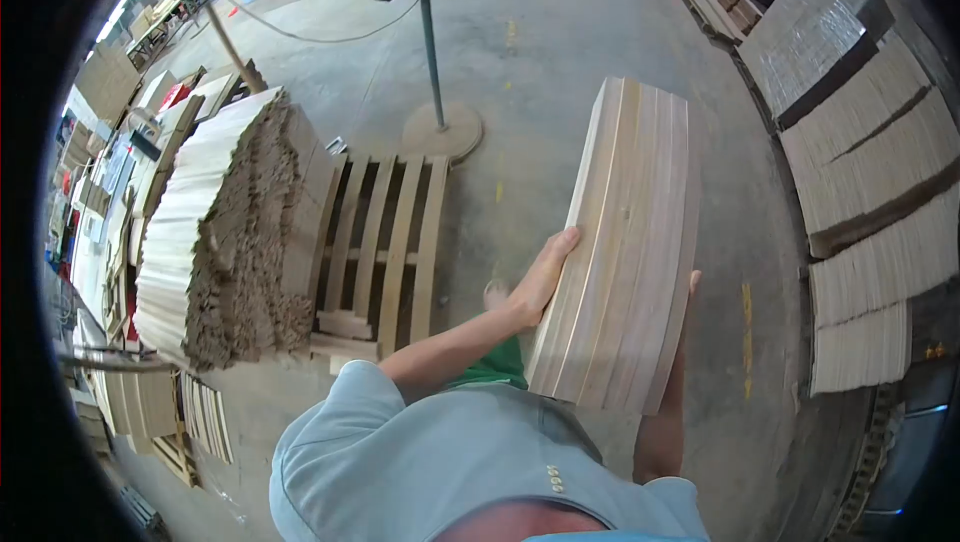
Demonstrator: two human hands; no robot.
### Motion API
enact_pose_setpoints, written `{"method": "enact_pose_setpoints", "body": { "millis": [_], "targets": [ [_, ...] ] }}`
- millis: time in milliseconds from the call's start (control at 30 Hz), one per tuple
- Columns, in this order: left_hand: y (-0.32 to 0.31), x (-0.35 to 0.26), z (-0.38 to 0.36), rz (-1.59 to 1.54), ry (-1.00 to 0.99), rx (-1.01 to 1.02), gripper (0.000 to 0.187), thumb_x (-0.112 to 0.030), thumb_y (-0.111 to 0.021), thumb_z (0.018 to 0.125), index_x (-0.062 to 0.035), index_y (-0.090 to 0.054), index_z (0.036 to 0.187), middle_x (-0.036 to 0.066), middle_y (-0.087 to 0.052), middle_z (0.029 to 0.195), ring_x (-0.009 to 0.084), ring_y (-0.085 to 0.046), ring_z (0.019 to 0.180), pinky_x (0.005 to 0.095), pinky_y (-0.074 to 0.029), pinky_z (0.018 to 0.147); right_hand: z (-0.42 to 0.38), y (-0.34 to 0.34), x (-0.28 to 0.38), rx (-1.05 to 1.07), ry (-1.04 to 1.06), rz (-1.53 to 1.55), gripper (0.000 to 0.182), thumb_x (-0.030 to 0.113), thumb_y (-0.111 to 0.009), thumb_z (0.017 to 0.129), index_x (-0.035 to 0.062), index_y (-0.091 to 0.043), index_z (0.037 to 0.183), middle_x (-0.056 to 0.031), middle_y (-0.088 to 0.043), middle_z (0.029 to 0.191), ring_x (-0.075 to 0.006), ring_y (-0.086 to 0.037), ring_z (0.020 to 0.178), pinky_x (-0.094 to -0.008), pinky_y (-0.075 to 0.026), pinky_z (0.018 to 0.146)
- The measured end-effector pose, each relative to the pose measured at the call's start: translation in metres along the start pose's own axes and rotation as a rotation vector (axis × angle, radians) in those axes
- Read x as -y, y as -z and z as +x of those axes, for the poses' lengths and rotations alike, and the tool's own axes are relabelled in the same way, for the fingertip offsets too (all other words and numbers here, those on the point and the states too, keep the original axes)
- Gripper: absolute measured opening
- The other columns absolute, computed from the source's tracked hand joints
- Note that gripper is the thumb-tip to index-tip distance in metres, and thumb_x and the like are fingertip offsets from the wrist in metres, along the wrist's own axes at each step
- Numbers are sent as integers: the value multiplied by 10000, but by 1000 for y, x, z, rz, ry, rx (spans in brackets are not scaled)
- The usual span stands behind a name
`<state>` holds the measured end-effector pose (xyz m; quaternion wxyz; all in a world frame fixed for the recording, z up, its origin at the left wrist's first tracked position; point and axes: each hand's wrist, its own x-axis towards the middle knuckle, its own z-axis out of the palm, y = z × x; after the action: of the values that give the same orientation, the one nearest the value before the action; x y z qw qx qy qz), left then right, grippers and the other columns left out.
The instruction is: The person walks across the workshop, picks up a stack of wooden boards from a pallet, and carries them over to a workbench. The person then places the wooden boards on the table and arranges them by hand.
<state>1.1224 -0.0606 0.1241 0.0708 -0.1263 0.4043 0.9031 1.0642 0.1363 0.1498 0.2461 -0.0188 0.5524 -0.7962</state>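
A thick bundle of long wooden boards (630,232) is held in front of my body, its far end tilted away from me. My left hand (545,277) presses against the left side of the bundle, with the thumb along the upper edge. On the opposite side my right hand (694,284) grips the bundle; only a fingertip shows past the edge, and the rest is hidden behind the wood. To the left lies a slatted wooden pallet (400,232) with a few short boards (345,332) at its near corner.
Beside the pallet rises a big stack of rough-edged boards (255,232). A fan pole (430,52) stands on a round base (445,132) behind it. Tall stacks of boards (865,192) line the right side. Yellow marks (747,337) run along the concrete floor.
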Motion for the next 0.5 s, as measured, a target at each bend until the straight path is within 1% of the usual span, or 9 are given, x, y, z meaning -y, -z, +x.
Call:
{"method": "enact_pose_setpoints", "body": {
  "millis": [33, 100, 133, 200, 233, 300, 400, 433, 500],
  "targets": [
    [4, -11, 34, 1, 4, -38, 773, -618, -374, 899, -31, -328, 1399, 142, -417, 1378, 239, -433, 1232, 372, -372, 1010, 40, 4, 8, 29, -17, 53, 784, 654, -205, 917, 79, -223, 1450, -109, -296, 1451, -275, -316, 1303, -419, -270, 1073],
    [6, -45, 95, -94, 48, -88, 735, -585, -399, 899, -19, -343, 1363, 127, -470, 1284, 212, -476, 1151, 347, -390, 982, 114, 13, 19, 60, -61, 171, 789, 656, -208, 916, 69, -237, 1443, -125, -319, 1435, -276, -332, 1292, -424, -286, 1063],
    [7, -59, 123, -144, 88, -115, 716, -569, -412, 899, -13, -351, 1346, 120, -496, 1237, 198, -497, 1110, 335, -399, 968, 146, 18, 18, 26, -29, 141, 795, 658, -213, 914, 60, -249, 1436, -135, -330, 1425, -280, -349, 1279, -425, -304, 1051],
    [12, -96, 190, -113, -5, -35, 720, -572, -404, 904, -17, -337, 1357, 119, -489, 1251, 196, -495, 1119, 344, -405, 964, 226, 14, 38, -10, 79, 67, 807, 663, -222, 909, 41, -272, 1422, -154, -354, 1405, -288, -381, 1254, -428, -339, 1028],
    [14, -110, 217, -111, -34, -12, 721, -573, -400, 906, -19, -330, 1363, 118, -486, 1259, 194, -495, 1123, 348, -408, 963, 253, 13, 52, -21, 71, 4, 810, 664, -228, 908, 34, -281, 1415, -158, -361, 1397, -290, -390, 1245, -430, -352, 1017],
    [16, -142, 266, -99, 23, -18, 723, -581, -385, 909, -25, -330, 1367, 118, -483, 1272, 198, -494, 1131, 355, -414, 957, 295, -9, 90, -37, 39, -104, 816, 665, -240, 906, 20, -300, 1403, -165, -375, 1380, -294, -408, 1228, -432, -379, 995],
    [27, -188, 356, -52, 18, -60, 726, -594, -371, 910, -34, -338, 1371, 120, -491, 1272, 204, -505, 1126, 358, -425, 948, 404, 4, 106, -9, -4, 8, 809, 662, -252, 907, 11, -329, 1381, -174, -413, 1332, -294, -437, 1190, -435, -406, 965],
    [32, -198, 384, -47, 13, -88, 728, -599, -367, 910, -38, -341, 1372, 120, -496, 1269, 207, -511, 1121, 358, -429, 945, 437, 7, 111, 13, 10, -5, 808, 662, -254, 907, 11, -328, 1380, -176, -421, 1320, -292, -438, 1187, -435, -405, 964],
    [42, -227, 440, -85, 18, -68, 735, -604, -370, 907, -39, -335, 1377, 120, -495, 1271, 208, -508, 1125, 355, -423, 949, 504, 7, 122, 67, 36, -36, 806, 661, -259, 907, 11, -326, 1378, -180, -437, 1297, -290, -441, 1181, -436, -404, 964]
  ]
}}
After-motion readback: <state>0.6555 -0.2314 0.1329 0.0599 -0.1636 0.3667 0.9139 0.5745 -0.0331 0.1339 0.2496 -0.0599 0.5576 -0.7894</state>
